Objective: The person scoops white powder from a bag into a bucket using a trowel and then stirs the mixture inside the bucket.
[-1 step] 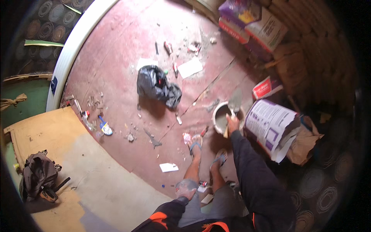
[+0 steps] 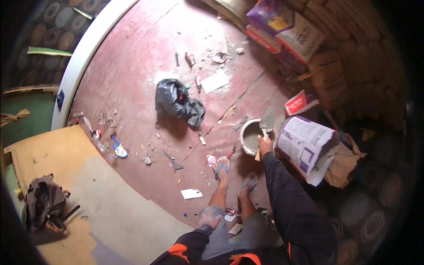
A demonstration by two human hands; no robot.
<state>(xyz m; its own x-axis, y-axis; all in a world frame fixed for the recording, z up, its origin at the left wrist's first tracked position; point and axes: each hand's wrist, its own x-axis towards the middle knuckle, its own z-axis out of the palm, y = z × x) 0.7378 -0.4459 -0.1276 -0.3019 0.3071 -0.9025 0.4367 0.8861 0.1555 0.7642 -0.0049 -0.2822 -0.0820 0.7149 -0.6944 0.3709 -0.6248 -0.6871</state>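
My right hand (image 2: pixel 265 145) is closed round the handle of a pointing trowel (image 2: pixel 267 118). The trowel's grey metal blade points away from me, over the far right rim of a round white bucket (image 2: pixel 242 140). Smooth grey mortar-like mix (image 2: pixel 252 135) lies inside the bucket, partly hidden by the hand and blade. Below the hand, the end of the wooden handle shows. My left hand (image 2: pixel 213 219) lies on my left knee, its fingers spread over it and looking dusty grey.
A torn white and purple paper sack (image 2: pixel 304 143) lies right of the bucket, beside crumpled brown paper (image 2: pixel 345 163). A black plastic bag (image 2: pixel 170 98) stands on the reddish floor amid scraps and rubble. A bag (image 2: pixel 44 201) rests on the board at left. Printed boxes (image 2: pixel 287 31) stand far right.
The view has shifted slightly. Against the bucket, the trowel blade has moved a little to the right, and more of the grey mix shows. My left hand stays on the knee.
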